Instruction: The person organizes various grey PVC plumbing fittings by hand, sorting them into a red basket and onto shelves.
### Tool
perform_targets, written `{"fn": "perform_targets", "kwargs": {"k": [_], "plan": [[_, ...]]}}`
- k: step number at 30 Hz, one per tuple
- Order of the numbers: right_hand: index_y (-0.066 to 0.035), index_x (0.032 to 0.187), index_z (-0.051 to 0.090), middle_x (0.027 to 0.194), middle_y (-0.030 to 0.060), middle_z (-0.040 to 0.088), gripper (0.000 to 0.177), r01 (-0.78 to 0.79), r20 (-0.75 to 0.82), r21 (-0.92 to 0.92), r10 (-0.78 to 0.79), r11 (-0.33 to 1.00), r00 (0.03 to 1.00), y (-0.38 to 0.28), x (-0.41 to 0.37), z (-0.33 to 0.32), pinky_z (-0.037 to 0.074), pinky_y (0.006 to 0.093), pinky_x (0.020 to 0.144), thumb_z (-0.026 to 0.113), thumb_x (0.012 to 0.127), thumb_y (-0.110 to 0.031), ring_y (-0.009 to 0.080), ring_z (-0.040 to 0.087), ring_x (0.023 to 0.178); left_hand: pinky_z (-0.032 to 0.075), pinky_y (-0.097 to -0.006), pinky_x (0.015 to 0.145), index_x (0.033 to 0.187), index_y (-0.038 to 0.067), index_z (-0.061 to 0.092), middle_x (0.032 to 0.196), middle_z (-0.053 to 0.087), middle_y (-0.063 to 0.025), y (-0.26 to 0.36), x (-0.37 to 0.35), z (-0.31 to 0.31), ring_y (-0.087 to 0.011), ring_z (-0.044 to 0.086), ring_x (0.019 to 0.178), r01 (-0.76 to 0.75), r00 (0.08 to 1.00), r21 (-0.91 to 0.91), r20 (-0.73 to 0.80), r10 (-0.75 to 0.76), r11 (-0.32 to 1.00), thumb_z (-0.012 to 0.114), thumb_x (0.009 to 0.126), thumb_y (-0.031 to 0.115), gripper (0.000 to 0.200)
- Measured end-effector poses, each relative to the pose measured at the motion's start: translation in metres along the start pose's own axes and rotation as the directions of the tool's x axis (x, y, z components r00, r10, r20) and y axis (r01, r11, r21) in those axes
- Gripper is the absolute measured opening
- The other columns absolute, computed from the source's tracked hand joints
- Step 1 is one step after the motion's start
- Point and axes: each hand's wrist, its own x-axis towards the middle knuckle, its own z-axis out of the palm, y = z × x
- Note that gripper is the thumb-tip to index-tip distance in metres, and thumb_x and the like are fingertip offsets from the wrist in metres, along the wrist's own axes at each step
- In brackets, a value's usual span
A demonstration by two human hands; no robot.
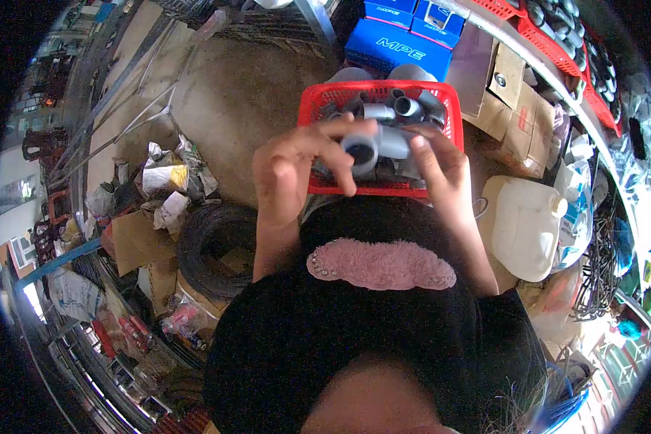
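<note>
Head view, o'clocks counted from fitting (392, 143): pinching said grey fitting betw. thumb & fingers of R hand (447, 165), at approx. 3 o'clock. Curling L hand (291, 163) near fitting's open end at 9 o'clock, w/ fingers blurred; can't tell if gripping. Holding fitting over red basket (452, 108) w/ other grey pipe pcs (406, 108) inside. Showing blue MPE boxes (369, 65) at 12, cardboard box (529, 129) at 3, whitish jerrycan (522, 230) at 4, black coil (195, 249) at 8.

We see the left hand (296, 150) partly blurred — the right hand (447, 168) hides one end of the grey fitting (390, 142) from us.
</note>
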Motion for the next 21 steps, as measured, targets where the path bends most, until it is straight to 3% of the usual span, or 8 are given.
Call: {"fn": "perform_targets", "kwargs": {"k": [2,5,6,12,15,16,19,21], "plan": [[-0.001,0.112,0.065,0.094,0.0071,0.067,0.037,-0.017,-0.003,0.015,0.017,1.000,1.000,-0.010,0.001,-0.004,0.046,0.0261,0.080,0.060,0.095,-0.033,0.0114,0.059,0.087,0.039,-0.0451,0.102,0.094,-0.007,0.062,0.067,0.067,-0.0136,0.001,-0.001,-0.003,-0.0293,0.069,0.070,-0.003,0.997,-0.120,0.073,0.012,0.993,0.032,0.095,0.064,0.077],[-0.001,0.113,0.065,0.098,0.0052,0.065,0.036,0.005,-0.009,0.087,-0.004,0.996,1.000,-0.016,0.000,-0.007,0.045,0.0256,0.080,0.059,0.096,-0.032,0.0108,0.057,0.088,0.039,-0.0454,0.102,0.091,-0.006,0.062,0.068,0.067,-0.0147,0.006,-0.009,-0.004,-0.0274,0.068,0.070,0.103,0.994,0.092,0.020,-0.105,0.990,0.030,0.096,0.062,0.075],[-0.001,0.113,0.064,0.100,0.0051,0.065,0.036,0.016,-0.011,0.094,-0.015,0.995,1.000,-0.018,0.000,-0.008,0.045,0.0258,0.080,0.059,0.096,-0.032,0.0108,0.057,0.089,0.039,-0.0449,0.102,0.091,-0.005,0.061,0.070,0.068,-0.0149,0.006,-0.008,-0.004,-0.0250,0.068,0.069,0.064,0.997,0.198,0.021,-0.069,0.978,0.028,0.099,0.057,0.071],[-0.003,0.116,0.063,0.104,0.0063,0.064,0.031,0.043,-0.018,0.150,-0.041,0.988,0.999,-0.026,-0.006,-0.005,0.045,0.0266,0.085,0.060,0.095,-0.027,0.0125,0.058,0.094,0.050,-0.0309,0.076,0.103,-0.003,0.062,0.076,0.064,-0.0085,0.014,-0.002,0.011,-0.0132,0.061,0.065,0.177,0.969,0.287,-0.217,-0.116,0.942,0.045,0.101,0.023,0.031],[-0.004,0.115,0.063,0.106,0.0076,0.063,0.029,0.085,-0.021,0.131,-0.083,0.988,0.996,-0.026,-0.007,-0.006,0.045,0.0274,0.088,0.063,0.094,-0.024,0.0136,0.058,0.097,0.047,-0.0237,0.062,0.110,0.000,0.061,0.080,0.061,-0.0050,0.004,0.001,0.010,-0.0102,0.057,0.064,0.220,0.951,0.608,-0.309,-0.027,0.763,0.051,0.098,0.015,0.022],[-0.004,0.115,0.063,0.107,0.0081,0.063,0.028,0.106,-0.019,0.119,-0.105,0.987,0.994,-0.025,-0.007,-0.007,0.045,0.0278,0.089,0.064,0.093,-0.023,0.0140,0.059,0.097,0.047,-0.0253,0.059,0.115,0.003,0.061,0.085,0.062,-0.0048,0.010,0.003,0.016,-0.0100,0.056,0.064,0.316,0.917,0.465,-0.372,-0.141,0.827,0.053,0.097,0.018,0.025],[0.000,0.115,0.061,0.111,0.0077,0.064,0.029,0.198,-0.015,0.006,-0.198,0.980,0.980,-0.023,-0.007,-0.009,0.045,0.0298,0.090,0.060,0.095,-0.021,0.0142,0.058,0.100,0.048,-0.0269,0.060,0.114,0.003,0.063,0.082,0.064,-0.0070,0.011,0.007,0.021,-0.0114,0.061,0.065,0.412,0.862,0.379,-0.456,-0.220,0.829,0.052,0.098,0.023,0.028],[-0.002,0.112,0.063,0.106,0.0115,0.066,0.030,0.293,-0.025,-0.102,-0.297,0.951,0.955,-0.019,-0.005,-0.010,0.048,0.0333,0.087,0.068,0.088,-0.019,0.0210,0.062,0.095,0.048,-0.0275,0.060,0.113,0.003,0.064,0.078,0.066,-0.0084,0.017,0.009,0.016,-0.0128,0.064,0.066,0.520,0.845,0.530,-0.435,-0.312,0.670,0.049,0.099,0.027,0.032]]}}
